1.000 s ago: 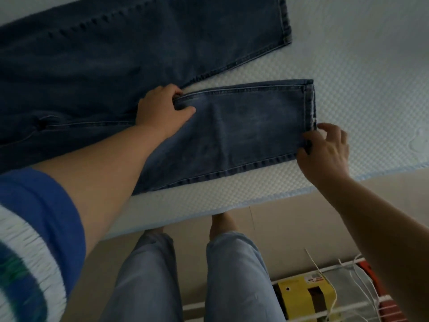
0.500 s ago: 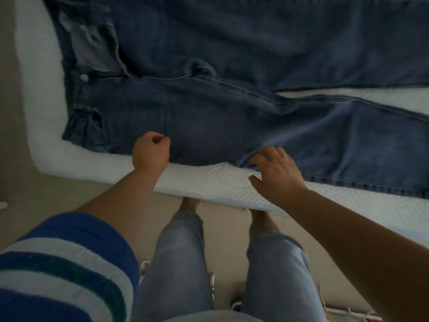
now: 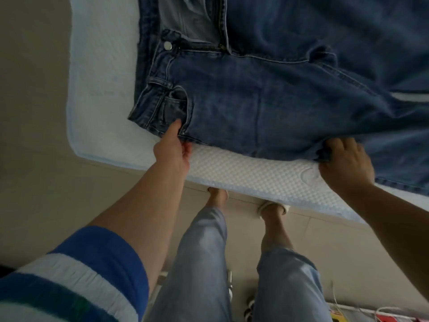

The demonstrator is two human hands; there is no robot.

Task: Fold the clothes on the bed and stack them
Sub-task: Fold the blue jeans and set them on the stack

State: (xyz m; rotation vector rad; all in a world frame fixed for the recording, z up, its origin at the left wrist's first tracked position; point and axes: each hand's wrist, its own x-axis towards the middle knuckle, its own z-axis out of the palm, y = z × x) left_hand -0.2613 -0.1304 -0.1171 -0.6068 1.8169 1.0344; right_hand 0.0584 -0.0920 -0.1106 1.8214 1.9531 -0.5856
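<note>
So the jeans (image 3: 267,94) are spread flat on the bed (image 3: 243,173), waistband end toward the corner of the mattress, fly open, legs running off to the right out of view. The left hand (image 3: 173,151) pinches the near edge just by the front pocket, thumb on top and the fingers tucked under the hem of the fabric. The right hand (image 3: 343,163) has its fingers curled over a bunched bit of the near side seam further along. Denim like this looks heavy and fairly stiff, so I'd guess it holds a crease well but drags on that textured mattress cover. Seams and waistband seem the best places to grab, since they won't stretch or slip.
</note>
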